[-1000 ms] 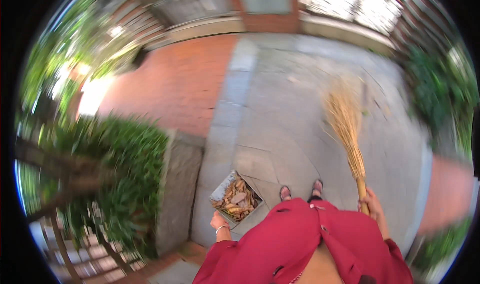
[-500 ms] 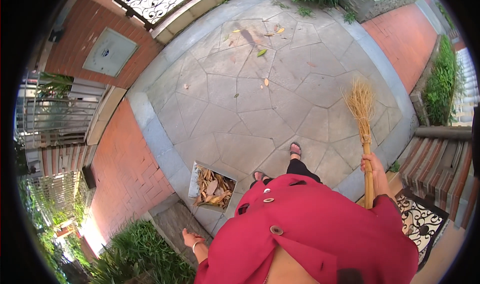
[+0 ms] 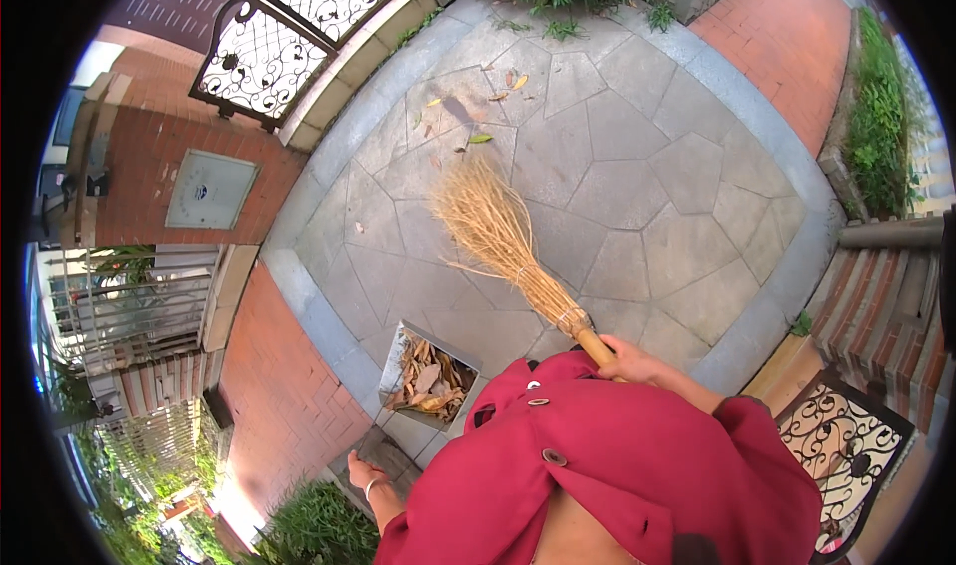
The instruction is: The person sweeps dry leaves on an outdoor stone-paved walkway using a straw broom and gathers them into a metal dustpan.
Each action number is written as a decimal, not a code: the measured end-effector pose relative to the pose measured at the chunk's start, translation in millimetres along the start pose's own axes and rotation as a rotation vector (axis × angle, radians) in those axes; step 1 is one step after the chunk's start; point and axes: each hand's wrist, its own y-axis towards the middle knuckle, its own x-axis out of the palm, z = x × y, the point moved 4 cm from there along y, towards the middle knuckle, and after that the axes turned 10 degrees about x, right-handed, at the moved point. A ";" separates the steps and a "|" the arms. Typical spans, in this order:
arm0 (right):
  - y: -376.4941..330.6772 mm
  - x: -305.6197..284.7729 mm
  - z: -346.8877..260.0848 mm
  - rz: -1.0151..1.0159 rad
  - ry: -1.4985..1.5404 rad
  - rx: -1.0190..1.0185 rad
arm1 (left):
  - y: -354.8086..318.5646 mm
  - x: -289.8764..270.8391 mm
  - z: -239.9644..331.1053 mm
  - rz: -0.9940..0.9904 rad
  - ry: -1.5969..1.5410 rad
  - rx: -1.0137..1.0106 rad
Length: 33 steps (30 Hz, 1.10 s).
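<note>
Paving of grey irregular stone slabs (image 3: 637, 197) fills the yard, edged by red brick strips (image 3: 279, 396) and a black wrought-iron gate (image 3: 289, 37). Across it lies the straw broom with a wooden handle (image 3: 508, 246), its long axis running from lower right to upper left, bristles fanned toward scattered fallen leaves (image 3: 478, 117). Right hand (image 3: 632, 361) has a closed grip around the handle. Left hand (image 3: 363, 475) hangs loosely open, holding nothing, near the metal dustpan full of dry leaves (image 3: 428, 376).

Bare paving (image 3: 637, 187) lies open beyond the broom (image 3: 498, 236); the dustpan (image 3: 430, 374) and brick wall (image 3: 139, 167) crowd the left.
</note>
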 end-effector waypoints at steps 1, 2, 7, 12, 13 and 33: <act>-10.0 4.0 -13.4 -0.069 0.033 -0.016 | 10.0 1.7 -1.9 -0.004 0.022 0.020; -23.5 -12.4 -25.5 -0.111 0.050 -0.012 | -4.0 18.5 -6.9 -0.016 0.026 0.001; -13.6 -59.7 -57.6 0.093 0.296 0.174 | -10.6 65.5 -2.8 -0.062 0.029 -0.024; 52.6 -167.0 -105.6 0.402 0.361 0.113 | -26.6 143.0 4.8 -0.052 0.019 -0.075; 74.8 -188.0 -109.3 0.438 0.371 0.095 | -38.6 155.4 12.0 -0.073 0.086 -0.097; 189.7 -73.8 -273.7 -0.010 -0.414 -0.128 | -18.8 292.0 97.8 -0.133 0.063 -0.201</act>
